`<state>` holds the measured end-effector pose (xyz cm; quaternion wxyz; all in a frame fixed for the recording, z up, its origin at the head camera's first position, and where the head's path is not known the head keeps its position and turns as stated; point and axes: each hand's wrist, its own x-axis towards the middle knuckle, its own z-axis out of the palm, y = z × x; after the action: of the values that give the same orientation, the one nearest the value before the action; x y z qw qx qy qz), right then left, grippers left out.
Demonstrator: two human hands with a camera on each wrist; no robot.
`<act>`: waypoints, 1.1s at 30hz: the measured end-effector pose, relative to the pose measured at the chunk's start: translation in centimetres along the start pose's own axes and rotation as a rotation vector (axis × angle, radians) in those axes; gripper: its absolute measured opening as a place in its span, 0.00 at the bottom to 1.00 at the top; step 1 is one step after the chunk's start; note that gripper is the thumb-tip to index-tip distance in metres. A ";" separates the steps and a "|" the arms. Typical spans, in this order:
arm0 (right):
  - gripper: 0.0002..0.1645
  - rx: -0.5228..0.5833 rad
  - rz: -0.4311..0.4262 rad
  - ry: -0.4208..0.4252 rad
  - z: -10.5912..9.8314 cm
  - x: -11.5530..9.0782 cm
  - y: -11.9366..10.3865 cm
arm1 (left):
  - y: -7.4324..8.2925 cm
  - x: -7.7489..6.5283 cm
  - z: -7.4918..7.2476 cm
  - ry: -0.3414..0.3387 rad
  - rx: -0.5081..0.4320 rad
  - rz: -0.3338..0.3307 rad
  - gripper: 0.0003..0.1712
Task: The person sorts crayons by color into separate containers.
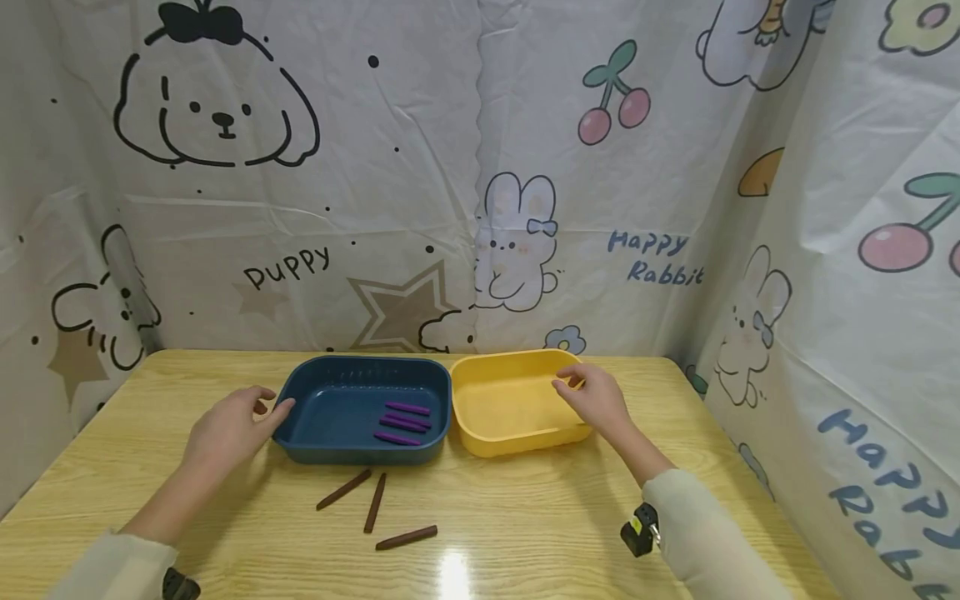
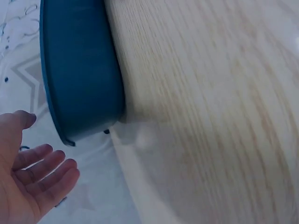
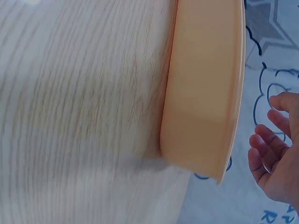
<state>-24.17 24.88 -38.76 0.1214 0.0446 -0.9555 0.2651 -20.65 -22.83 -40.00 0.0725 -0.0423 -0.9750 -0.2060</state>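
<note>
And here on the left we have a pale sleeve (image 1: 112, 567), and out of it the left hand (image 1: 228, 429), its grip released, fingers loosely bent around nothing; the thumb is right beside the left end of the blue tray (image 1: 318, 417), though whether it touches the rim I cannot tell; three brown sticks (image 1: 343, 489) lie on the worktop (image 1: 540, 517) in front of that tray, two slanting close together, the third nearer the camera and further right; inside the blue tray, over on its right side, four purple sticks (image 1: 406, 424) lie roughly side by side; next along, just beside the blue one, comes the yellow tray (image 1: 502, 408); and at its right end, there is the right hand (image 1: 600, 398), grip released too, fingers loosely curled with nothing between them, near the rim; below that wrist, a small black device (image 1: 637, 530) sits by the cuff; far right, printed cloth (image 1: 825, 333) hangs beside the worktop.
</note>
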 end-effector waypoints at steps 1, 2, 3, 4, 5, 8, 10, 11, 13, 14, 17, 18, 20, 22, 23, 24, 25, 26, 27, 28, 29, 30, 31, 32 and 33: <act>0.17 0.000 0.009 0.006 -0.2 0.0 0.3 | 0.2 -0.1 -0.1 0.008 0.015 0.017 0.40; 0.18 -0.002 0.020 0.014 -0.4 0.0 0.6 | 0.5 -0.3 -0.3 0.022 0.029 0.037 0.37; 0.18 -0.004 0.029 0.022 -0.5 0.0 1.0 | 0.7 -0.4 -0.4 0.034 0.040 0.058 0.35; 0.18 -0.003 0.041 0.029 -0.7 0.0 1.2 | 1.1 -0.5 -0.5 0.052 0.048 0.082 0.32; 0.18 -0.002 0.049 0.034 -0.8 0.0 1.5 | 1.4 -0.7 -0.6 0.069 0.060 0.109 0.29; 0.19 -0.007 0.079 0.050 -1.0 0.0 2.2 | 2.3 -1.0 -0.7 0.113 0.082 0.204 0.21; 0.20 -0.002 0.095 0.054 -1.0 0.0 2.6 | 2.9 -1.3 -0.5 0.148 0.087 0.289 0.16; 0.20 -0.001 0.098 0.056 -1.0 0.0 2.8 | 3.1 -1.4 -0.3 0.166 0.091 0.336 0.13; 0.20 0.004 0.111 0.059 -1.0 0.0 3.1 | 3.5 -1.7 0.1 0.216 0.084 0.446 0.10; 0.21 0.003 0.118 0.059 -1.0 0.0 3.3 | 3.6 -1.8 0.4 0.240 0.081 0.508 0.09; 0.21 0.004 0.131 0.055 -1.0 -0.1 3.7 | 4.1 -2.1 1.4 0.327 0.075 0.704 0.11; 0.21 0.002 0.137 0.053 -1.0 -0.1 3.7 | 4.2 -2.2 1.8 0.352 0.067 0.774 0.12; 0.21 0.000 0.141 0.045 -0.9 -0.2 3.9 | 4.4 -2.3 2.7 0.379 0.052 0.896 0.16; 0.21 0.001 0.147 0.040 -0.9 -0.2 4.0 | 4.7 -2.5 3.4 0.377 0.039 0.984 0.18; 0.21 0.002 0.152 0.039 -0.8 -0.2 4.1 | 4.8 -2.6 3.7 0.363 0.035 1.009 0.17; 0.21 0.003 0.155 0.038 -0.8 -0.2 4.1 | 4.9 -2.8 3.9 0.340 0.033 1.018 0.15; 0.21 0.005 0.160 0.038 -0.8 -0.3 4.2 | 5.0 -2.9 4.2 0.314 0.041 1.014 0.13; 0.22 0.007 0.166 0.037 -0.8 -0.3 4.2 | 5.1 -3.1 4.3 0.278 0.048 1.000 0.11; 0.22 0.010 0.170 0.037 -0.8 -0.4 4.3 | 5.2 -3.4 4.4 0.228 0.059 0.974 0.11; 0.22 0.015 0.178 0.038 -0.8 -0.4 4.3 | 5.2 -3.6 4.6 0.172 0.066 0.941 0.10; 0.22 0.021 0.186 0.040 -0.8 -0.5 4.4 | 5.2 -3.8 4.7 0.120 0.077 0.907 0.11; 0.22 0.026 0.191 0.040 -0.7 -0.5 4.4 | 5.2 -4.0 4.8 0.069 0.088 0.871 0.12; 0.22 0.031 0.199 0.038 -0.7 -0.5 4.4 | 5.2 -4.2 4.8 0.024 0.096 0.838 0.13; 0.22 0.036 0.206 0.040 -0.7 -0.5 4.4 | 5.3 -4.3 4.9 -0.021 0.101 0.803 0.14; 0.22 0.040 0.214 0.041 -0.7 -0.5 4.5 | 5.3 -4.4 5.0 -0.058 0.106 0.763 0.15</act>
<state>-24.17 29.09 -40.54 0.1108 -0.0608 -0.9466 0.2966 -16.30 -16.18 -43.15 0.1183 -0.4042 -0.9000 -0.1122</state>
